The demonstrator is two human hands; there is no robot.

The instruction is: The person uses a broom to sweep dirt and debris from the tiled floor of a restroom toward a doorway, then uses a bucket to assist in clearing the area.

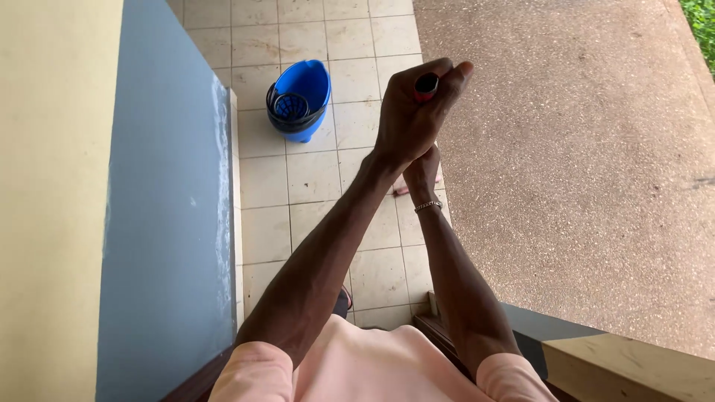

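Head view, looking straight down. The left hand [408, 112] is wrapping its fingers tightly around the top end of a red-and-black handle [426, 86], whose capped tip is showing just above the knuckles. The right hand [421, 173] is sitting directly below it on the same line, mostly hidden behind the left wrist; its fingers appear to be closing on the shaft, though the grip itself cannot be told for certain. A thin bracelet [428, 205] is circling the right wrist. The handle's long axis is running away from the camera toward the tiled floor [313, 186], so the left hand is the nearer to its tip. A blue mop bucket [299, 100] with a black wringer basket is standing well apart, to the left of both hands, near the grey wall [167, 223]
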